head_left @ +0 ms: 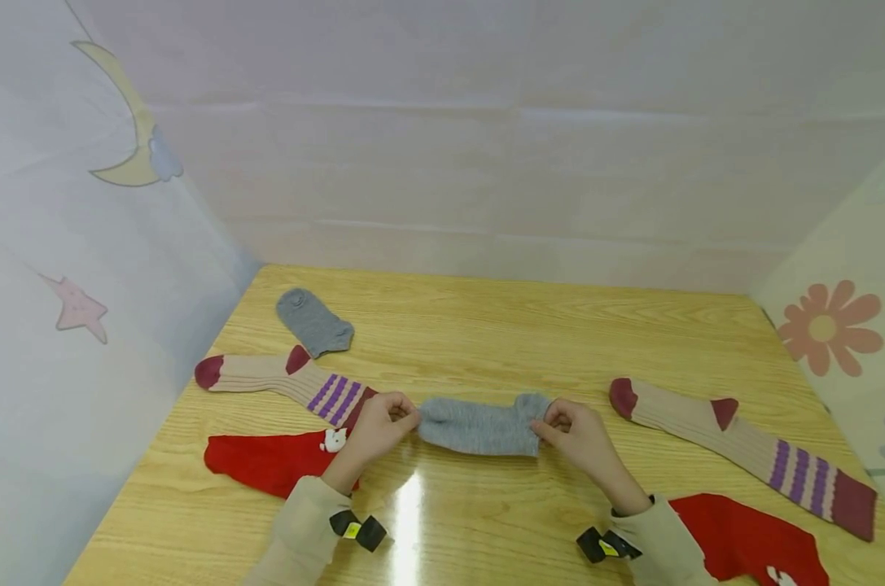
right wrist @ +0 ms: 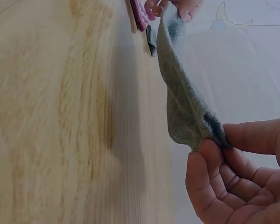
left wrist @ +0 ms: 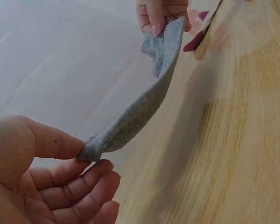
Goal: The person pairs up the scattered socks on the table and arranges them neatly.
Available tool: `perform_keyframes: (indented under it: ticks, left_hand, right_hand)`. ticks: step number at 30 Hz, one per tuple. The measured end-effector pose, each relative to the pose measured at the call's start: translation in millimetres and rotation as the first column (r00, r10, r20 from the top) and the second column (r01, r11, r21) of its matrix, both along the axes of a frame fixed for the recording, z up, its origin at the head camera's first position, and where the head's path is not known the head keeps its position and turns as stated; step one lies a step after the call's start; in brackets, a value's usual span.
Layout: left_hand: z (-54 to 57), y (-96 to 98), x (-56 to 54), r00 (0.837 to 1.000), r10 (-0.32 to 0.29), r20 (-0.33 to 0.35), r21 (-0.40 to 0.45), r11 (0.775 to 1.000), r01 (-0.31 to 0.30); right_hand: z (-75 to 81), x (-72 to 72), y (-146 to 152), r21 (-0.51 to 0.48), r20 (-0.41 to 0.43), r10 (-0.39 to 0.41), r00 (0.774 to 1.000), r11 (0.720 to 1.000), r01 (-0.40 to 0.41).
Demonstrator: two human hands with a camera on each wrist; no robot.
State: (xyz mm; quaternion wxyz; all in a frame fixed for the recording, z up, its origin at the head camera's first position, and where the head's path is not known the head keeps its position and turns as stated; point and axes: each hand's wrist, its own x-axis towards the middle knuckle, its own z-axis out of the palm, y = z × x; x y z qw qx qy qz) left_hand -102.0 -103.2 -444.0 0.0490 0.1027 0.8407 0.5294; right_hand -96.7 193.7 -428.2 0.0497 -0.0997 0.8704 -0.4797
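A grey ankle sock [head_left: 479,426] is held stretched sideways between both hands, above the table as the wrist views show. My left hand [head_left: 385,426] pinches its toe end between thumb and forefinger. At the cuff end, my right hand [head_left: 576,435] pinches the opening edge the same way. In the left wrist view the sock [left wrist: 135,114] sags a little between the two grips. Its shadow falls on the wood below. Another grey ankle sock [head_left: 313,322] lies flat at the table's back left.
Beige socks with purple stripes lie on the left [head_left: 266,373] and right [head_left: 750,448]. A red sock [head_left: 266,460] sits partly under the left forearm, and another red sock [head_left: 750,537] lies by the right sleeve. Printed cloth walls [head_left: 486,187] border the wooden table [head_left: 501,325].
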Motion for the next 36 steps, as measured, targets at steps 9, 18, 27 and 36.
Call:
perform_keyframes:
  ticks: [9, 18, 27, 36]
  left_hand:
    - [-4.4, 1.4, -0.7, 1.000, -0.011, 0.001, -0.053, 0.999, 0.011]
    - [-8.6, 3.0, 0.4, 1.000, -0.024, -0.019, -0.100, 0.995, 0.022]
    - [-12.0, 3.2, 0.8, 0.998, -0.037, -0.045, -0.136, 0.990, 0.031]
    - [-10.7, 0.7, 2.6, 0.998, -0.049, -0.044, -0.255, 0.966, 0.036]
  right_hand:
    - [-4.3, 0.2, 1.1, 0.094, -0.042, 0.044, 0.998, 0.995, -0.039]
    - [-10.3, 0.1, 0.1, 0.182, -0.035, 0.068, 0.997, 0.981, -0.061]
    - [-9.2, 1.4, -1.9, 0.237, 0.006, 0.047, 0.999, 0.970, -0.047]
    - [-12.8, 3.3, -0.4, 0.305, 0.066, 0.044, 0.997, 0.950, -0.062]
